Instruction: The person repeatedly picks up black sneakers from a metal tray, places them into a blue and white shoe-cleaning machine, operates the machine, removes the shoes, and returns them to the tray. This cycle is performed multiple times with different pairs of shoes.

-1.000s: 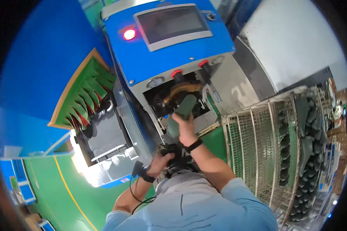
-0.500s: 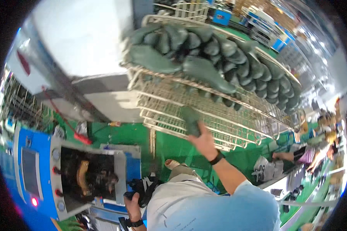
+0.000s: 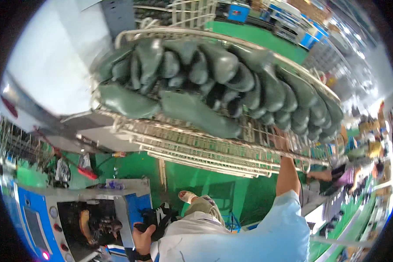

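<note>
Near the lower edge, my left hand (image 3: 143, 239) is closed on a black shoe (image 3: 160, 218) with white stripes, held beside my body. My right arm stretches forward to a cream wire rack (image 3: 196, 155). The right hand (image 3: 281, 140) is at the rack's near side, next to the stacked shoe lasts. Wires and blur hide its fingers, so I cannot tell what they hold. Many dark green shoe lasts (image 3: 196, 111) fill the top shelf, packed side by side, with two lying lengthwise along the near edge.
A blue machine (image 3: 35, 227) with an opening and a lit red button stands at lower left. A white panel (image 3: 61, 56) rises left of the rack. Green floor (image 3: 131, 168) lies beneath it. Another person (image 3: 358, 174) is at a bench on the right.
My right hand has moved up and right from in front of the lower shelves to the top shelf, where the last it carried no longer shows separately. The view has shifted closer over the rack.
</note>
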`<action>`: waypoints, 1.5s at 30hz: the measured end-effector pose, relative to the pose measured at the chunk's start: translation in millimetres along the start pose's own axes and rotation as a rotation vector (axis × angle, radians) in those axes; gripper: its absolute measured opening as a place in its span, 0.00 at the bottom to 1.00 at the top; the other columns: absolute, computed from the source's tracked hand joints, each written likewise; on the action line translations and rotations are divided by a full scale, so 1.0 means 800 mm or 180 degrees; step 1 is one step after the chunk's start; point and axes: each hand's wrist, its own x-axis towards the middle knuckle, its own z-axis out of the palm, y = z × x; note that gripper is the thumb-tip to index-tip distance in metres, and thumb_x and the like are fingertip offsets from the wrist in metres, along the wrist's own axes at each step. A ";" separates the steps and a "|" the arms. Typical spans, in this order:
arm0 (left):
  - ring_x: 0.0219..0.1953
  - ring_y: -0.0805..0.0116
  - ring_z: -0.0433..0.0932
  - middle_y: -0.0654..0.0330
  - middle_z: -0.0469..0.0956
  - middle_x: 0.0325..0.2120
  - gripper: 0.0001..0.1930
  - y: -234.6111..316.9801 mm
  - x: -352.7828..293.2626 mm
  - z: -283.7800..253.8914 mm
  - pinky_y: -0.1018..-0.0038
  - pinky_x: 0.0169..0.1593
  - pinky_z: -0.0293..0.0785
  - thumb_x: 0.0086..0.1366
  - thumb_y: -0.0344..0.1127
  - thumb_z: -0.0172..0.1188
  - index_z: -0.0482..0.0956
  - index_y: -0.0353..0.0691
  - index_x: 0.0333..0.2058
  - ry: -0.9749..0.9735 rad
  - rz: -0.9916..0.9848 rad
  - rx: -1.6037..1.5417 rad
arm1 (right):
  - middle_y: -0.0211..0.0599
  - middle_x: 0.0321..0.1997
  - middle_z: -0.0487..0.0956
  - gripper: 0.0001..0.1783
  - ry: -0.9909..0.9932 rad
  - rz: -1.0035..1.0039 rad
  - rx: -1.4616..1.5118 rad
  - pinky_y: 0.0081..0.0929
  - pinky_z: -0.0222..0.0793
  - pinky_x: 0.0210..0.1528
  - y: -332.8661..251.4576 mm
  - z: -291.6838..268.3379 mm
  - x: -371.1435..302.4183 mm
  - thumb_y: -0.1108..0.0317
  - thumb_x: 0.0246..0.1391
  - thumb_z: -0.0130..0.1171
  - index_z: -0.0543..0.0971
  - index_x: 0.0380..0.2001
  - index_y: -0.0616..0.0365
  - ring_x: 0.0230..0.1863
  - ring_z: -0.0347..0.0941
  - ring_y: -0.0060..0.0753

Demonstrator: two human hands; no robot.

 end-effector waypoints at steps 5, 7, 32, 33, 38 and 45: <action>0.43 0.68 0.81 0.58 0.85 0.39 0.25 -0.058 -0.068 -0.108 0.70 0.48 0.78 0.61 0.42 0.74 0.84 0.29 0.50 0.0534 -0.0651 -0.0249 | 0.43 0.68 0.77 0.28 0.0479 -0.0613 -0.1538 0.51 0.70 0.66 -0.050 0.036 -0.051 0.57 0.70 0.58 0.73 0.70 0.52 0.65 0.74 0.53; 0.44 0.64 0.83 0.54 0.86 0.42 0.20 -0.147 -0.120 -0.169 0.68 0.52 0.78 0.65 0.42 0.69 0.86 0.29 0.47 0.0685 -0.0589 -0.1173 | 0.41 0.70 0.76 0.27 0.1192 -0.1263 -0.2035 0.50 0.69 0.68 -0.085 0.075 -0.083 0.56 0.71 0.57 0.74 0.70 0.51 0.67 0.73 0.51; 0.63 0.45 0.76 0.36 0.73 0.63 0.58 -0.742 -0.190 -0.637 0.58 0.65 0.74 0.50 0.42 0.83 0.54 0.27 0.72 0.4708 -0.1187 -0.1024 | 0.53 0.58 0.84 0.33 -0.3553 -0.5885 -0.2219 0.43 0.75 0.59 -0.405 -0.034 -0.959 0.51 0.69 0.63 0.74 0.70 0.58 0.55 0.82 0.49; 0.59 0.51 0.79 0.38 0.77 0.59 0.58 -0.817 -0.228 -0.652 0.59 0.62 0.76 0.48 0.46 0.84 0.58 0.25 0.69 0.4814 -0.1484 -0.1619 | 0.52 0.57 0.84 0.33 -0.3687 -0.6136 -0.2106 0.43 0.76 0.59 -0.415 -0.041 -0.971 0.51 0.68 0.64 0.75 0.69 0.57 0.54 0.82 0.50; 0.45 0.51 0.85 0.43 0.85 0.42 0.44 -0.824 -0.144 -0.683 0.59 0.50 0.80 0.51 0.59 0.81 0.77 0.27 0.54 0.4514 -0.1988 -0.2121 | 0.52 0.59 0.83 0.30 -0.2766 -0.6806 -0.1634 0.46 0.78 0.57 -0.397 -0.069 -0.968 0.55 0.68 0.65 0.76 0.68 0.56 0.57 0.81 0.54; 0.24 0.69 0.81 0.61 0.84 0.27 0.30 -0.647 -0.221 -0.586 0.70 0.28 0.78 0.66 0.63 0.69 0.87 0.34 0.34 0.4912 -0.0951 -0.3611 | 0.52 0.57 0.84 0.32 -0.2915 -0.6811 -0.1517 0.43 0.80 0.57 -0.401 -0.066 -1.056 0.63 0.64 0.67 0.74 0.68 0.60 0.58 0.82 0.52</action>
